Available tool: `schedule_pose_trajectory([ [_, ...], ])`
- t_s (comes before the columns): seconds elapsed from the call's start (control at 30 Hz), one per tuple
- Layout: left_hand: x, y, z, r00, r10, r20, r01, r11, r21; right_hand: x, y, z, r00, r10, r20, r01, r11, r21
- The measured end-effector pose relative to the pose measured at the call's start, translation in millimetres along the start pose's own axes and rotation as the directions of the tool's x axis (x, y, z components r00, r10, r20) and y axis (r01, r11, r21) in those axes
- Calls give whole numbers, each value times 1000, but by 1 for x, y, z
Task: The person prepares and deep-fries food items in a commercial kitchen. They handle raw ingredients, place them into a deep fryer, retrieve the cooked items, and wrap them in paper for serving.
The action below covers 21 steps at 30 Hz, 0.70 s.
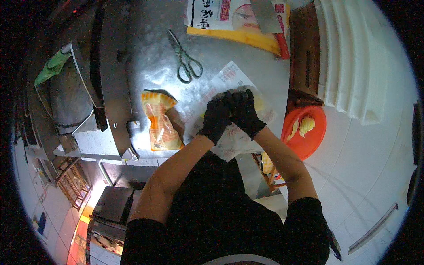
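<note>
Both hands wear black gloves and meet over a printed sheet of wrapping paper (232, 71) on the metal counter. My left hand (217, 114) has its fingers curled at the middle of the sheet. My right hand (244, 107) is against it, fingers bent down. Something pale yellow lies by the right hand, partly under translucent material; I cannot tell what it is. Whether the fingers grip anything is hidden beneath them. Left of the hands lies an orange and yellow plastic packet (160, 124). Scissors (185, 59) with dark green handles lie beyond, blades pointing away.
A large printed bag (228, 31) lies at the counter's far side, with a red-handled cleaver (266, 16) across it. At right, a red-orange basin (314, 142) holds yellowish leafy pieces near stacked white foam-like trays (351, 59). At left, a green cloth (53, 68) hangs over metal equipment.
</note>
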State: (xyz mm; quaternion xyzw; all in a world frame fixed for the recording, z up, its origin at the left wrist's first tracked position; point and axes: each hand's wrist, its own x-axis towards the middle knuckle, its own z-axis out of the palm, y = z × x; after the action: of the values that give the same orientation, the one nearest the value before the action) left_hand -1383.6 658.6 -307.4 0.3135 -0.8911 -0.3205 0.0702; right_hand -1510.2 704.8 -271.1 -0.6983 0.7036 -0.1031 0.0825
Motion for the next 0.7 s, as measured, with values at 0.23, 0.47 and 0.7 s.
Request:
schedule_pose_trajectory([
  [0.23,11,10,-17,988,-114,-109,78,955,-287,6,-1,-20,996,72,47,-86,837,541],
  [0.47,6,1,8,978,148,-149,-98,948,302,20,25,-34,979,-55,197,-49,873,485],
  [0.7,6,-4,-1,981,179,-80,-166,975,151,5,28,-15,985,52,163,-110,925,365],
])
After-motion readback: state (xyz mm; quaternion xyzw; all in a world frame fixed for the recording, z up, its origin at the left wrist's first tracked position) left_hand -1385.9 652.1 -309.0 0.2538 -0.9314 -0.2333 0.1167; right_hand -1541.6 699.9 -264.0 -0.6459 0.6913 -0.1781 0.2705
